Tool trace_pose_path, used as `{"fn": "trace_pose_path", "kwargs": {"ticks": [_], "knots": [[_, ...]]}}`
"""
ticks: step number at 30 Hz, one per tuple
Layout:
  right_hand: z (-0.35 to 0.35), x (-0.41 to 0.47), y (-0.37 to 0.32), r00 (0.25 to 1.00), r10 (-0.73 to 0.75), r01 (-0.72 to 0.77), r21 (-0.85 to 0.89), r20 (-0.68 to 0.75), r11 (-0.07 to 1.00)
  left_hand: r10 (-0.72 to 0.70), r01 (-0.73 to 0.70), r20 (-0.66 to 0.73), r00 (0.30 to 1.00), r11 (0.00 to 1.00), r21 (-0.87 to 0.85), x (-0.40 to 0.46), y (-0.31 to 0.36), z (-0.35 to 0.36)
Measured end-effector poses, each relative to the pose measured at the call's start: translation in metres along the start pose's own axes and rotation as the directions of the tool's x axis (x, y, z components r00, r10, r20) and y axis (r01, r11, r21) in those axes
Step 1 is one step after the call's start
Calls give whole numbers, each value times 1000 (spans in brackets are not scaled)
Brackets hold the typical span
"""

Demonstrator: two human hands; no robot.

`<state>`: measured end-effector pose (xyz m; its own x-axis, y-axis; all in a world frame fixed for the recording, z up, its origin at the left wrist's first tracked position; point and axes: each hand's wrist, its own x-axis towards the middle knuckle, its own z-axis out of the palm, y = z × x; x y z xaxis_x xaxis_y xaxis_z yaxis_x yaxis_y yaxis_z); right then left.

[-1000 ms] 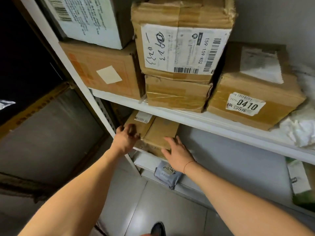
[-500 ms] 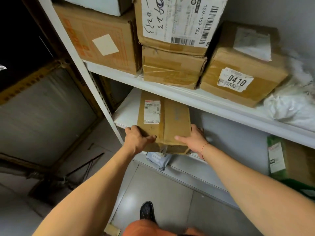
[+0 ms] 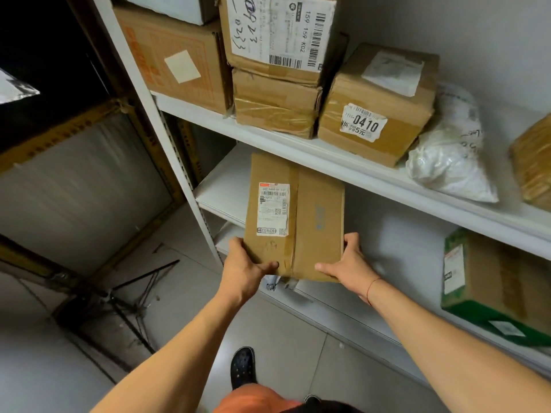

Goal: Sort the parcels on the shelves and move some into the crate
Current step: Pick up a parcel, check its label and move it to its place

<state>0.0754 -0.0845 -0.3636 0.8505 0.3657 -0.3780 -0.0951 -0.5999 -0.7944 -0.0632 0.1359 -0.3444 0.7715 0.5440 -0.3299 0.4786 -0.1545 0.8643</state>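
You stood before the white shelving unit [image 3: 167, 138], and everything else lay in relation to it. On its upper visible shelf, at the left end, sat the large brown box with orange print [image 3: 176, 58]; just right of that stood a stack of two cartons, the top one [image 3: 277, 34] carrying a big white label with handwriting and barcodes, the lower one [image 3: 275, 107] crumpled and taped. Right of the stack was the box marked 0410 [image 3: 378, 108], and right of that again a white plastic bag [image 3: 450, 156] slumped on the same shelf. One level down, at the right end of the unit, lay a green and brown carton [image 3: 495, 287]. At the left end of that lower level, you held the flat brown parcel [image 3: 295, 219] tilted over the shelf's front edge, its far end reaching back under the upper shelf, its white shipping label facing up. Your left hand [image 3: 243, 269] gripped the near left corner, thumb curled across the top face. Your right hand [image 3: 348, 263] gripped the near right corner, thumb on top, fingers wrapped at the side. Beneath the parcel a small grey bag [image 3: 272, 283] peeked out. Your dark shoe [image 3: 243, 368] rested on the tiled floor in front of the unit.
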Motion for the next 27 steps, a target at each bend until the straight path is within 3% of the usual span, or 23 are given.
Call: {"fn": "trace_pose_path", "kwargs": {"ticks": [4, 8, 12, 15, 20, 24, 27], "knots": [[-17, -12, -7, 988, -104, 99, 47, 112, 994, 154, -153, -15, 988, 987, 56, 0, 30, 3], [-57, -14, -24, 978, -161, 182, 172, -131, 968, 170, -171, 38, 985, 984, 42, 7, 64, -3], [-92, -11, -44, 940, -219, 222, -20, -262, 975, 219, -219, 38, 975, 976, -10, 14, 84, -1], [-100, -17, -41, 913, -234, 238, -28, -334, 971, 270, -269, 34, 962, 963, -11, 21, 92, 3], [-113, -17, -14, 904, -154, 259, 225, -400, 939, 348, -294, 265, 899, 929, -224, 13, 101, 10], [-122, -27, 34, 981, 11, 112, 616, -192, 780, 445, -468, 290, 847, 884, 9, -16, 106, 38], [-130, -37, 49, 995, 67, 8, 735, -73, 678, 499, -547, 288, 817, 829, 114, -28, 101, 62]]}}
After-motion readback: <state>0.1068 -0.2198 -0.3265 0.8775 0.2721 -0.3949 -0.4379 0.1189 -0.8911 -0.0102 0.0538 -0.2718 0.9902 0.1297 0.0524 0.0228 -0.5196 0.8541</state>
